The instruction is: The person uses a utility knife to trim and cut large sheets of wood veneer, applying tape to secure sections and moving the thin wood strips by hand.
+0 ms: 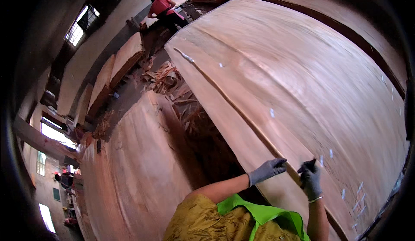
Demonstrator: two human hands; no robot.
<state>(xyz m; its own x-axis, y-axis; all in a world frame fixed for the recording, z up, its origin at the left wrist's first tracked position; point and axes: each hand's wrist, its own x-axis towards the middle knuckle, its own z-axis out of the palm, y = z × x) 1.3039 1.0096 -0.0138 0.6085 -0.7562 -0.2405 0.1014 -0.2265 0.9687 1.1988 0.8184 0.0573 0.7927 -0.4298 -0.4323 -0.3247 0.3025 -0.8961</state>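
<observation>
A large pale wood veneer sheet (pixel 276 76) lies in front of me, with a long dark split (pixel 233 105) running lengthwise through it. My left hand (pixel 269 171), in a grey glove with dark fingertips, rests at the left side of the split, its fingers bent and pressed together. Just across the split, my right hand (pixel 310 179) in a matching glove has its fingers curled toward the left one. Anything pinched in either hand is too small or hidden to make out. Short whitish tape pieces (pixel 272 112) dot the veneer, several of them right of my right hand.
Another veneer stack (pixel 142 146) stands to my left, across a dark gap. Torn veneer scraps (pixel 166 79) litter the floor beyond it. More stacks (pixel 126 58) line the far wall. A person in a red top (pixel 162 8) bends over sheets at the back.
</observation>
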